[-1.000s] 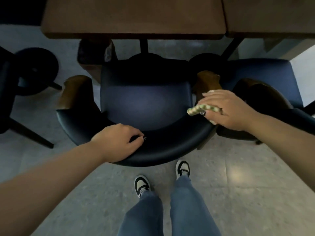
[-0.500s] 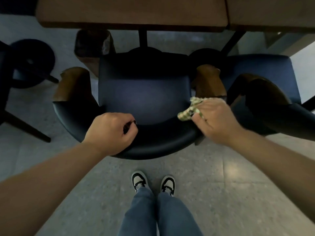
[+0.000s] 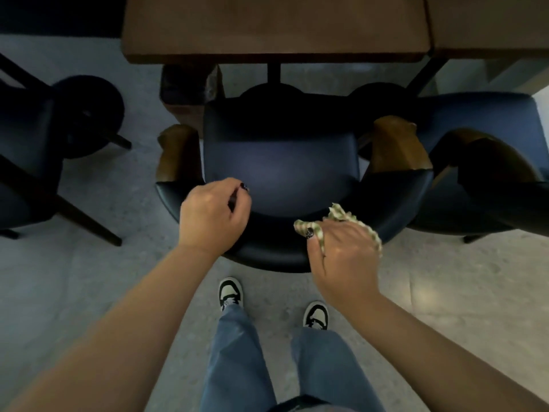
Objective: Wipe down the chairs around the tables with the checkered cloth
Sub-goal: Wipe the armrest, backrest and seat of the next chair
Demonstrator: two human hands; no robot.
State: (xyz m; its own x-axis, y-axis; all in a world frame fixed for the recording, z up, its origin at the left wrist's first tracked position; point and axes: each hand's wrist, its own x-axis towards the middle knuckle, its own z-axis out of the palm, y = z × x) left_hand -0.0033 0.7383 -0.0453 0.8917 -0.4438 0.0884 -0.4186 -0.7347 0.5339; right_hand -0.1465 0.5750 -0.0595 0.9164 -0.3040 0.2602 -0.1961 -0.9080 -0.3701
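The right hand (image 3: 344, 257) pinches the checkered cloth (image 3: 341, 220) between thumb and curled fingers and presses it onto the curved backrest of the dark chair (image 3: 282, 171), right of its middle. The left hand (image 3: 212, 214), fingers curled, grips the backrest's left part. The chair faces the counter (image 3: 273, 28).

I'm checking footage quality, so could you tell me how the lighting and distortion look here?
Head view: dim overall, the seat carries a soft sheen, a bright patch glares on the floor at right, and wide-angle stretch enlarges the forearms at the lower corners.
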